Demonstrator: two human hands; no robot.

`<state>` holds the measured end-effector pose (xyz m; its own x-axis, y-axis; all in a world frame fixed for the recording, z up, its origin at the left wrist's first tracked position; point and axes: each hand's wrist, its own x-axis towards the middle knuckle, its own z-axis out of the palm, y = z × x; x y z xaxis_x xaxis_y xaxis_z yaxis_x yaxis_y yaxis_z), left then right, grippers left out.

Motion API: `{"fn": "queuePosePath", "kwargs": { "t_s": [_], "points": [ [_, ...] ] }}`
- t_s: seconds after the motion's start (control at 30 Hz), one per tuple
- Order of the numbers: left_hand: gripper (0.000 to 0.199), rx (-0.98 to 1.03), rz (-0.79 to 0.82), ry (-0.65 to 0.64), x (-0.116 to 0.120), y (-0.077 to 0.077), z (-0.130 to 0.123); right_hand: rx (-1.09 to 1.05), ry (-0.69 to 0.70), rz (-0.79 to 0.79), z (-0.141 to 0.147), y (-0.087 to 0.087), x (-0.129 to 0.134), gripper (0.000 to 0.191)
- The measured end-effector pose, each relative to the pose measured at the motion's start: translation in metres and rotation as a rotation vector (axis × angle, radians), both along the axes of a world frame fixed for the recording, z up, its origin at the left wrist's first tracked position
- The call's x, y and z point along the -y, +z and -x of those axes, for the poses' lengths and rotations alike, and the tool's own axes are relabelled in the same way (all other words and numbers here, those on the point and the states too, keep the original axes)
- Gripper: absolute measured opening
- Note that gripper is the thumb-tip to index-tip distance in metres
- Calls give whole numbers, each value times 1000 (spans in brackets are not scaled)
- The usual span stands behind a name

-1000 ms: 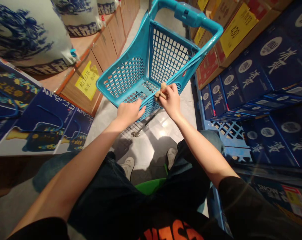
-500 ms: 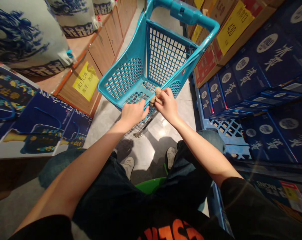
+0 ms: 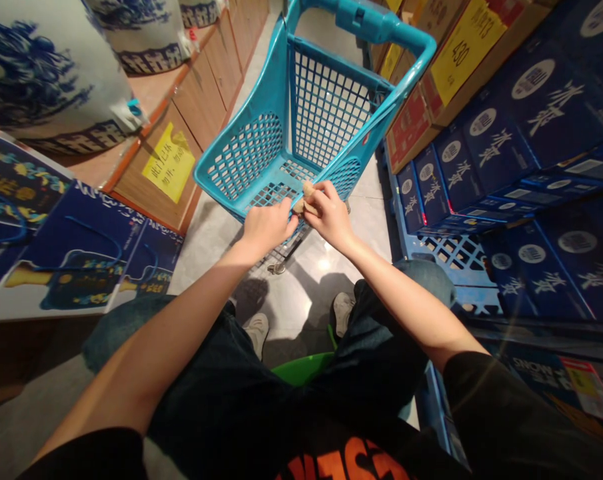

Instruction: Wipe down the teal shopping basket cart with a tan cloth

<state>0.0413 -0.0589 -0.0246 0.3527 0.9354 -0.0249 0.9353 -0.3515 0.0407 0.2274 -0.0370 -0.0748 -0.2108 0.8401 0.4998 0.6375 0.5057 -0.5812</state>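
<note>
A blue plastic shopping cart (image 3: 276, 147) with lattice walls stands in front of me. Over its near rim, my right hand (image 3: 328, 213) pinches a small tan, lumpy thing (image 3: 308, 189), whose lower part is partly hidden by the fingers. My left hand (image 3: 268, 227) rests at the same rim, just left of my right hand, with its fingers curled down over the edge. The thumb of my left hand is close to the tan thing; whether it touches it is too small to tell.
Blue-and-white jars (image 3: 26, 73) stand on a wooden cabinet (image 3: 198, 100) at the left, above blue gift boxes (image 3: 81, 247). Stacked blue boxes (image 3: 501, 147) and a blue pallet (image 3: 461, 267) line the right. Something green (image 3: 301, 369) lies between my legs.
My right hand has moved slightly left along the rim with the tan thing, closer to my left hand. My left hand has stayed almost where it was.
</note>
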Motion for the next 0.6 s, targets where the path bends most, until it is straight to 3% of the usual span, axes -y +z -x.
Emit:
{"fn": "queuePosePath", "kwargs": {
  "t_s": [0.3, 0.43, 0.6],
  "points": [
    [46, -13, -5, 2, -8, 0, -9, -59, -44, 40, -15, 2, -26, 17],
    [45, 9, -15, 8, -20, 0, -14, -88, -97, 46, -8, 0, -25, 17],
    [42, 18, -21, 4, -35, -1, -14, -30, 5, -3, -5, -4, -31, 18]
  ]
}}
